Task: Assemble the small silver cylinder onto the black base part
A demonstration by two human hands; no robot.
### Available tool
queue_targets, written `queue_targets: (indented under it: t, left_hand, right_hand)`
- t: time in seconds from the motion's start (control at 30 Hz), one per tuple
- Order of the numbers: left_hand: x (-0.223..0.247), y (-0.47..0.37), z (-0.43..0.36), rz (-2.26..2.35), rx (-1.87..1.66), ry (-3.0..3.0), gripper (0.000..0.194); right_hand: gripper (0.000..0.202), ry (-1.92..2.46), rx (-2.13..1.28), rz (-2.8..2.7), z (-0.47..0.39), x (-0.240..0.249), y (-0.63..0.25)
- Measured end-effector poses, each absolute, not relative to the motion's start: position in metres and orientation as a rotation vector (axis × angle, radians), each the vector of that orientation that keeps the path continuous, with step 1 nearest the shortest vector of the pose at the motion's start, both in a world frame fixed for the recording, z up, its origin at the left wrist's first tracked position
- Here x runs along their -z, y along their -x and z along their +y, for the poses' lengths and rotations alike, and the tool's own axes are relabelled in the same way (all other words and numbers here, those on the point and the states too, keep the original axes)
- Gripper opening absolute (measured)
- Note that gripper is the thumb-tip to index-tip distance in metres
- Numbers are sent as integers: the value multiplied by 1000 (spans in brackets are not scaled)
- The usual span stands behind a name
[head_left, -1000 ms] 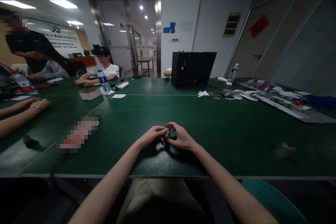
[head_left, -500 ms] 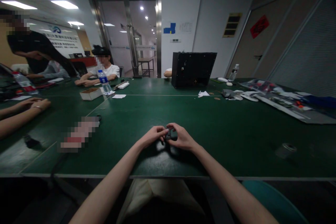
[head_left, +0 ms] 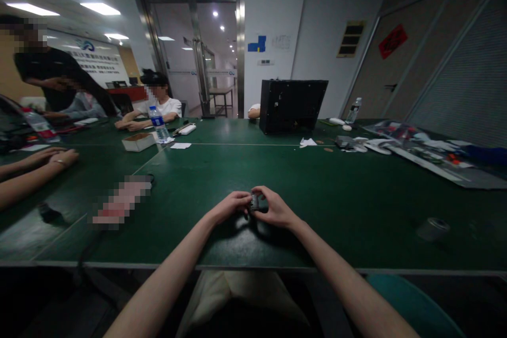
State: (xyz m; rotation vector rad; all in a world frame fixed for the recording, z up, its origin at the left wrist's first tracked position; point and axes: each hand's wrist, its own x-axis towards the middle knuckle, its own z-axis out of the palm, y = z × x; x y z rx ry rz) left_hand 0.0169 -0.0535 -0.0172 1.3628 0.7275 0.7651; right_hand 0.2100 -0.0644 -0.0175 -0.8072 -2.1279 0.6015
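Between my two hands is a small dark grey object (head_left: 254, 202), held a little above the green table (head_left: 222, 169). Its kind is too small to make out. My left hand (head_left: 233, 205) pinches it from the left with thumb and fingers. From the other side my right hand (head_left: 274, 208) curves round it, the index finger at the top and the thumb low down. Parts of the object are covered by the fingertips. Shadows of both hands fall on the tabletop just below them.
A metal cylinder (head_left: 433, 229) lies to the right. At the left are a blurred-out flat item (head_left: 122, 202), a small black object (head_left: 49, 212) and another person's hands (head_left: 59, 158). Farther back stand a black box (head_left: 293, 106), a water bottle (head_left: 158, 124) and an open carton (head_left: 138, 142).
The small object appears turned slightly between my fingers, showing a lighter grey face. Both hands keep almost the same place. The whole view has shifted very slightly.
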Motion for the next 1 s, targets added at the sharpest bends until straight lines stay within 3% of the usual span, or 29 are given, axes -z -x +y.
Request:
queue_targets:
  t: [1.0]
  left_hand:
    - [12, -18, -57, 804, -758, -1471, 38]
  right_hand:
    - [49, 833, -496, -2156, -65, 17, -210]
